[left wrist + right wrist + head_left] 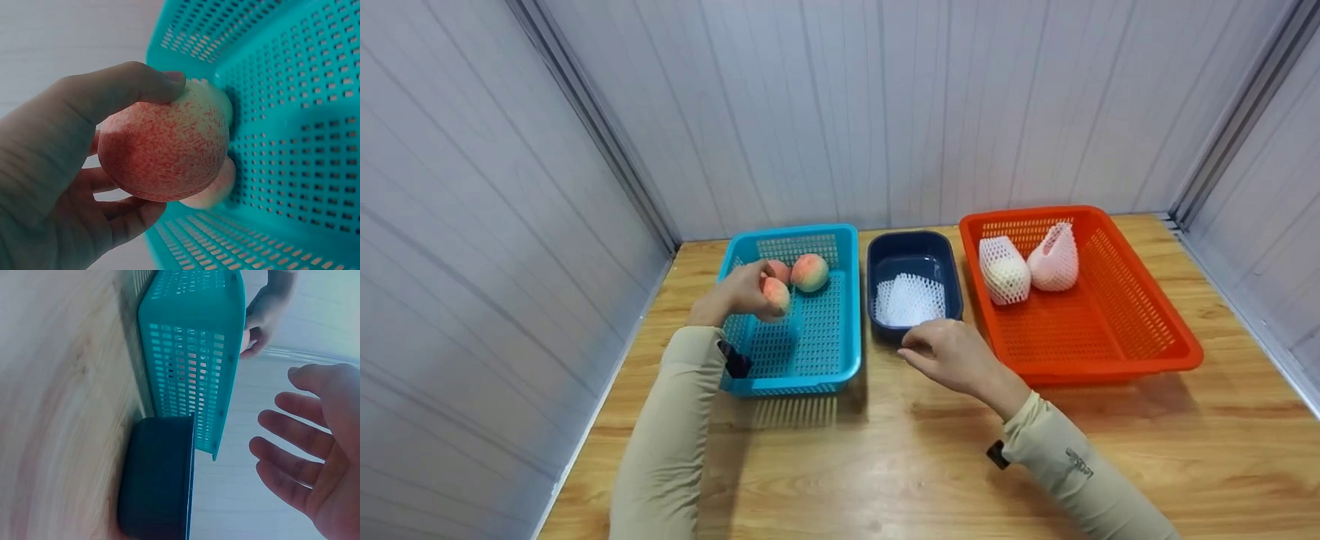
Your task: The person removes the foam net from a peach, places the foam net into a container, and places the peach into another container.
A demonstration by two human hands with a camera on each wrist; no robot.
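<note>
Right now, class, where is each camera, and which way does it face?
On the head: faces forward and down; sleeved arms, left grip and right grip show.
On the left wrist: faces left grip holding round reddish peach, turquoise plastic basket beyond.
On the right wrist: faces right grip and navy rounded tub.
Both wrist views share basket and left grip.

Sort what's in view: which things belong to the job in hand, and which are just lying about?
Likely in the job:
held peach, gripped by the left hand
two peaches in the blue basket
white foam nets in the dark tub
orange basket with two netted items

Apparently just surroundings:
wooden table
wall panels
no stray object stands out
</note>
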